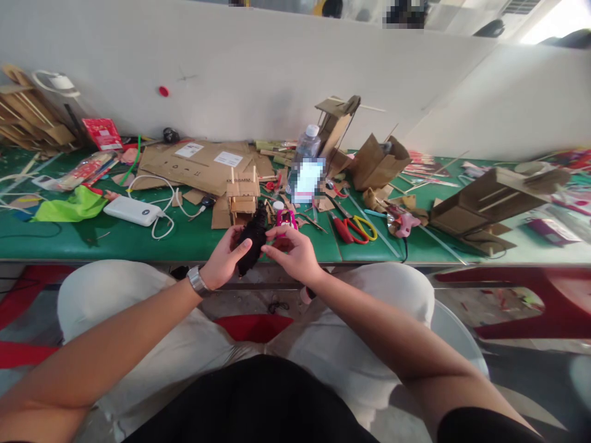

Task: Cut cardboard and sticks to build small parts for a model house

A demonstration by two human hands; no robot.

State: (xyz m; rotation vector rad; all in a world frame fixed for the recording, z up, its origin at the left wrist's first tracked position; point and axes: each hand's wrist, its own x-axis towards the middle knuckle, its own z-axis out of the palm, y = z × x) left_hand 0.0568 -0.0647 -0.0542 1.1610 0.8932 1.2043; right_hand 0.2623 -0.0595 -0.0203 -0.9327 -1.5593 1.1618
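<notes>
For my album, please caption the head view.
Left hand holds an elongated, fuzzy-looking black object, right hand close by, at a cluttered green table.

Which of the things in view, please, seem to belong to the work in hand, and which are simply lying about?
In the work, it seems:
- black fuzzy object, held in the left hand
- right hand, close at its side

Apparently lying about:
- white power bank
- clear bottle
- red packet
- flattened cardboard

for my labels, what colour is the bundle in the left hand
The bundle is black, seen best in the head view.
</notes>
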